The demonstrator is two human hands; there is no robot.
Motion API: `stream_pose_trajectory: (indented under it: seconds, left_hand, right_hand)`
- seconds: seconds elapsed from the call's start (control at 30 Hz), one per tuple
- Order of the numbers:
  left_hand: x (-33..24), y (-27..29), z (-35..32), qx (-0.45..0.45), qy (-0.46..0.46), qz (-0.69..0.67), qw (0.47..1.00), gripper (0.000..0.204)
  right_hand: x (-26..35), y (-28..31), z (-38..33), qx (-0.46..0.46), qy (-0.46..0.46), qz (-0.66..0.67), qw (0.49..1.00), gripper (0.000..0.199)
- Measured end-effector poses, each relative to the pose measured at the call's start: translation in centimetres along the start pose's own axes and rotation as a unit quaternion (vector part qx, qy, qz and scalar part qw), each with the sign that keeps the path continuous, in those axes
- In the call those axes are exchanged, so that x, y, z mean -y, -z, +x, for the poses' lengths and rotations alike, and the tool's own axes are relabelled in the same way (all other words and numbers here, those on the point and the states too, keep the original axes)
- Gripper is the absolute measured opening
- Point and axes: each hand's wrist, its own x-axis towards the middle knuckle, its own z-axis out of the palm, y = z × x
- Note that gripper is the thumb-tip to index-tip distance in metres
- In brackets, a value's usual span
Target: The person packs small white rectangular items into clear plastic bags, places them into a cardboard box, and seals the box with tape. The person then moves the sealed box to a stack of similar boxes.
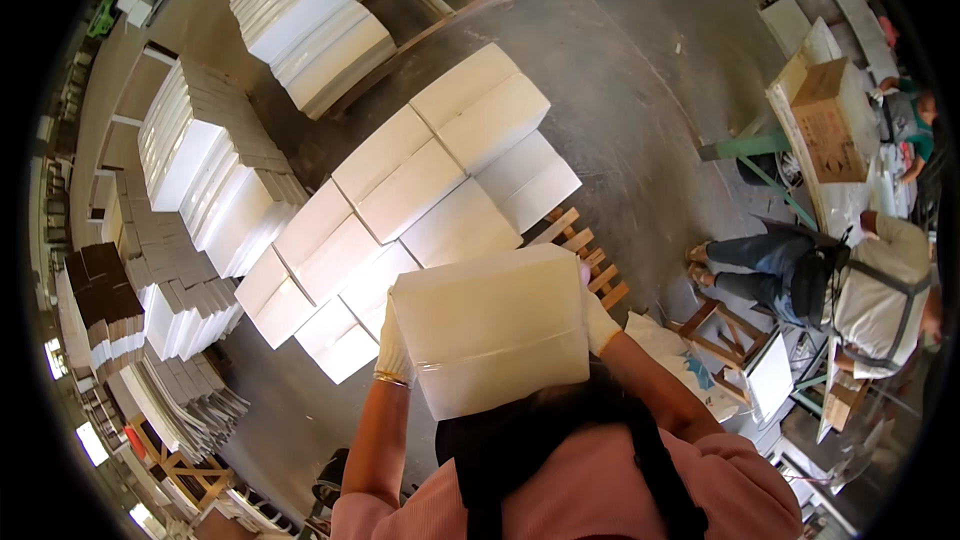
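Observation:
A closed white cardboard box (pixel 490 330), with clear tape along its side, is held between my two hands in front of my chest. My left hand (pixel 393 350), in a pale knit glove, presses against the box's left side, its fingers mostly hidden. On the opposite side my right hand (pixel 598 318), gloved too, grips the box, its fingers partly behind the edge. Just beyond it stand several similar white boxes (pixel 405 175), stacked in staggered rows on a slatted wooden pallet (pixel 590 255).
Bundles of flat white cartons (pixel 215 175) line the left, with another stack (pixel 310 35) at the far left. Brown flat cartons (pixel 100 285) lie further left. At right, a person (pixel 850 285) stands by a workbench bearing an open brown box (pixel 830 120). A wooden stool (pixel 720 335) is nearby.

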Motion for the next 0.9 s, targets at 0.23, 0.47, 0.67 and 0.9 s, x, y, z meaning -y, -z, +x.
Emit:
stream_pose_trajectory:
  seconds: [0.23, 0.47, 0.67, 0.9]
  left_hand:
    - [12.8, 1.7, 11.0, -0.019, -0.105, -0.006, 0.994, 0.039]
    - [21.2, -7.8, 18.0, -0.006, -0.148, 0.064, 0.987, 0.042]
    - [18.5, -13.1, 26.9, -0.024, -0.066, -0.107, 0.992, 0.047]
    - [7.6, -16.7, 23.8, -0.165, -0.109, -0.028, 0.98, 0.075]
  right_hand:
    - [10.0, 5.6, 7.4, 0.024, -0.061, -0.082, 0.994, 0.063]
    - [19.0, 13.7, 13.6, 0.01, -0.096, -0.154, 0.983, 0.065]
    - [24.1, 16.8, 21.1, 0.01, -0.098, -0.201, 0.975, 0.067]
    - [26.7, 12.3, 31.5, -0.013, -0.067, -0.249, 0.966, 0.071]
